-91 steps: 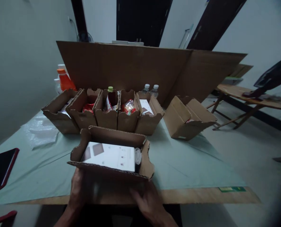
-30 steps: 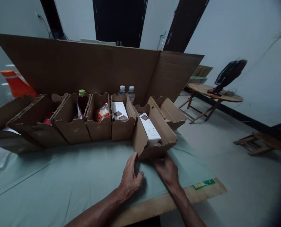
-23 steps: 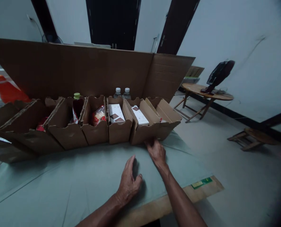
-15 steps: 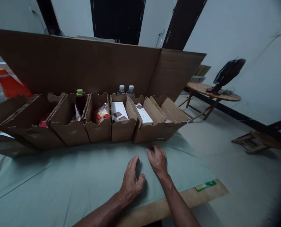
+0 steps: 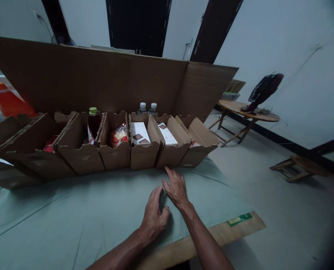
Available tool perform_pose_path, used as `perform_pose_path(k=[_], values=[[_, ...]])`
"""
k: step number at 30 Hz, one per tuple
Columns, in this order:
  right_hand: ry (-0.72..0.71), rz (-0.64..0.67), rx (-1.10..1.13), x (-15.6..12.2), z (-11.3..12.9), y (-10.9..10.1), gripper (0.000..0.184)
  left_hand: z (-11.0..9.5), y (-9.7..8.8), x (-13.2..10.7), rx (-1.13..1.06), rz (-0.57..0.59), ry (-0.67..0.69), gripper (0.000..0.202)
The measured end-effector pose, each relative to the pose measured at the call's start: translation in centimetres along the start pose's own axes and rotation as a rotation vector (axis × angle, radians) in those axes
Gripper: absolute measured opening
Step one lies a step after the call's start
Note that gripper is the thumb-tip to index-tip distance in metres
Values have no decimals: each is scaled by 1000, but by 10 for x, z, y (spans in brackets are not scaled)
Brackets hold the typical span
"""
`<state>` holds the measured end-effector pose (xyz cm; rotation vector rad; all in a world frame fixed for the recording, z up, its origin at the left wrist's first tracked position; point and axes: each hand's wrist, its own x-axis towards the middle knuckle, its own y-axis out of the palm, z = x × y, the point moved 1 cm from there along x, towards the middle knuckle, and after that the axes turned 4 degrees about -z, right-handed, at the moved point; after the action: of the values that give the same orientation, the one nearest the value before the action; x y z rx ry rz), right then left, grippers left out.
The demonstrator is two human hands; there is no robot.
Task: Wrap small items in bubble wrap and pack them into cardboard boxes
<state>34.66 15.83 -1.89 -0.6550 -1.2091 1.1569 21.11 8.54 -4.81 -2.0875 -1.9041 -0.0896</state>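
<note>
Low over the pale green cloth (image 5: pixel 99 210), my left hand (image 5: pixel 153 215) is open, thumb apart from the fingers, holding nothing. My right hand (image 5: pixel 176 188) is open too, a little farther forward, its fingertips close to the front of a cardboard bin (image 5: pixel 172 156); whether they touch it I cannot tell. In that bin stands a white box with brown squares (image 5: pixel 168 135), and a similar white box (image 5: pixel 140 134) is in the bin to its left. Farther left, another bin holds a red and clear snack packet (image 5: pixel 119 135).
More bins run left, one with a red package (image 5: pixel 50 144). Behind them stand two clear bottles (image 5: pixel 152 108), a green-capped bottle (image 5: pixel 93 111), an orange bottle (image 5: pixel 11 99) and a tall cardboard panel (image 5: pixel 107 80). A round wooden table (image 5: pixel 228 104) and a stool (image 5: pixel 301 167) stand right.
My right hand has moved left and slightly forward, nearer my left hand and the bins. My left hand has hardly moved. The whole view has shifted slightly.
</note>
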Motion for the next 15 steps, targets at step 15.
perform_pose_path(k=[15], values=[[-16, -224, 227, -3, -6, -2, 29, 4, 3, -2, 12, 2, -26, 70]])
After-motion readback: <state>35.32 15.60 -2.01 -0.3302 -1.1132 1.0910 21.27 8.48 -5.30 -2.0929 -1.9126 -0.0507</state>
